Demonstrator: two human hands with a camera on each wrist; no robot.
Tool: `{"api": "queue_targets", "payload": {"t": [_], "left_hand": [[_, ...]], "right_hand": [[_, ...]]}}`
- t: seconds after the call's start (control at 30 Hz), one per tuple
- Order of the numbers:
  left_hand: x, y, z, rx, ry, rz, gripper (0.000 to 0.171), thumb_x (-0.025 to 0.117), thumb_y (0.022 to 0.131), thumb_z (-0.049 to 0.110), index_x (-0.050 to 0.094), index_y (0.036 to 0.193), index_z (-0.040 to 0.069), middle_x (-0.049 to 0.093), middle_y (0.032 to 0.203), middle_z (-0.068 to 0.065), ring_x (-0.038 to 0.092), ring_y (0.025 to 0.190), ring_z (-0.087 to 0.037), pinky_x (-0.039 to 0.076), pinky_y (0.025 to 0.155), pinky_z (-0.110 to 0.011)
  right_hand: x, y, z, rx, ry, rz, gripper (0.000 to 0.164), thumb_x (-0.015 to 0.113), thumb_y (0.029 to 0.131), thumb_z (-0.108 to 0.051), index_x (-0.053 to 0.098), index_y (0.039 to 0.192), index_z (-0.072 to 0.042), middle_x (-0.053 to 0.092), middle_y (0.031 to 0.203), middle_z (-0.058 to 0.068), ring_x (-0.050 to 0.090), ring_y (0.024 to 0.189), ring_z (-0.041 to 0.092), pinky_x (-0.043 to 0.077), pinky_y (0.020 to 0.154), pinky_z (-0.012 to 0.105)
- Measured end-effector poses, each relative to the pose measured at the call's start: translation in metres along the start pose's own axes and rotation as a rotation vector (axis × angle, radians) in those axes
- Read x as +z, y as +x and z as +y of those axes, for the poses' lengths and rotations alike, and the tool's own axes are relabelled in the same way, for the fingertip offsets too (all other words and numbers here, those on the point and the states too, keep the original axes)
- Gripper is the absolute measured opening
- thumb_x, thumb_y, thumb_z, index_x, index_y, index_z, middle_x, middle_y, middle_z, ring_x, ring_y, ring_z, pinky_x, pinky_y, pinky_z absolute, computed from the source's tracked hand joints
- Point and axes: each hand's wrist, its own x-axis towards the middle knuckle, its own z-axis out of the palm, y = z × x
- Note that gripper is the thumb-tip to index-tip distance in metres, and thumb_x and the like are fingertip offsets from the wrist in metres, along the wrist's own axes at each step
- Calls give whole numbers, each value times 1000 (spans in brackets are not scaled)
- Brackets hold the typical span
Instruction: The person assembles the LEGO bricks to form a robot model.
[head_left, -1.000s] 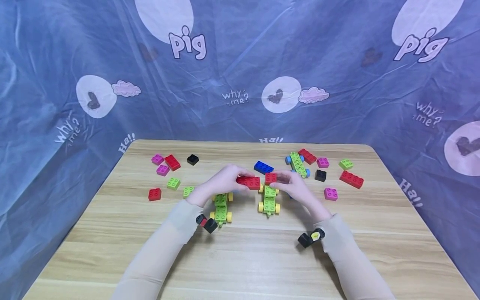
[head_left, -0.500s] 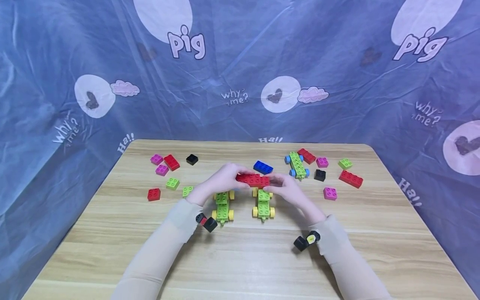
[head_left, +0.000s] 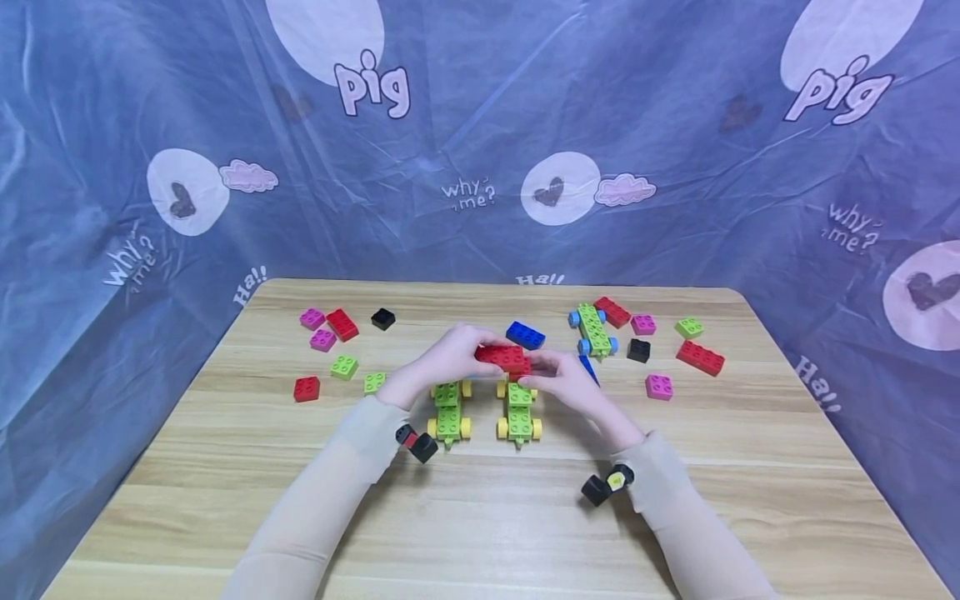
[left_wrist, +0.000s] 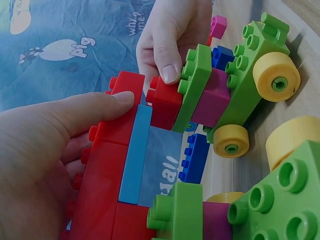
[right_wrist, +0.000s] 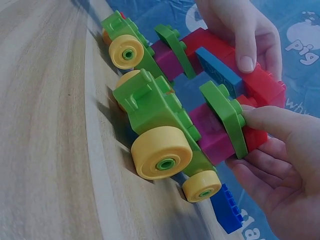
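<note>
My left hand (head_left: pixel 455 358) grips a row of red toy bricks (left_wrist: pixel 106 162), with a light blue brick (left_wrist: pixel 136 155) under it. The row's near end sits above the left green car base (head_left: pixel 448 423) with yellow wheels. My right hand (head_left: pixel 567 382) pinches a red brick (left_wrist: pixel 166 102) on top of the right car's stack. Below that brick come a green brick (left_wrist: pixel 195 82), a magenta brick (right_wrist: pixel 213 132) and the right green car base (head_left: pixel 519 423). In the right wrist view the red row's far end lies close to the right stack; whether they touch I cannot tell.
Behind the hands lies a blue brick (head_left: pixel 525 335), with another blue piece (head_left: pixel 588 369) beside the right hand. A green car base with blue wheels (head_left: pixel 593 330) stands back right. Loose bricks lie on both sides, including a red one (head_left: pixel 701 357) and a black one (head_left: pixel 383 318).
My right hand has moved left with the right car, closing the space between the two cars. The right stack's red brick now lies partly under the red row's right end.
</note>
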Motion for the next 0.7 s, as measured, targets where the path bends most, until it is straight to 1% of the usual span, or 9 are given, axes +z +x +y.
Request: {"api": "queue_targets", "payload": {"t": [0.13, 0.2, 0.43, 0.7], "left_hand": [[1, 1, 0, 4, 6, 0, 45, 77, 82, 21, 65, 125, 12, 70, 113, -6, 61, 84, -10, 49, 74, -24], [2, 1, 0, 11, 14, 3, 45, 77, 82, 21, 65, 125, 12, 70, 113, -6, 62, 85, -10, 49, 74, -24], [3, 2, 2, 32, 47, 3, 44, 76, 83, 19, 66, 124, 11, 70, 115, -7, 63, 88, -12, 50, 75, -25], [6, 5, 4, 10, 45, -9, 43, 76, 83, 17, 66, 125, 12, 71, 113, -6, 63, 88, -12, 50, 76, -26]], "right_hand": [[1, 0, 0, 3, 3, 0, 44, 70, 86, -9, 57, 124, 10, 65, 117, 25, 65, 106, 33, 53, 90, 31], [1, 0, 1, 3, 9, -7, 44, 70, 87, -9, 57, 124, 11, 64, 118, 26, 65, 107, 34, 53, 91, 32], [1, 1, 1, 8, 36, -18, 46, 71, 86, -10, 57, 125, 9, 64, 120, 25, 63, 110, 36, 51, 95, 39], [1, 1, 0, 14, 44, -24, 45, 70, 86, -10, 57, 125, 7, 64, 121, 23, 63, 110, 34, 51, 96, 40]]}}
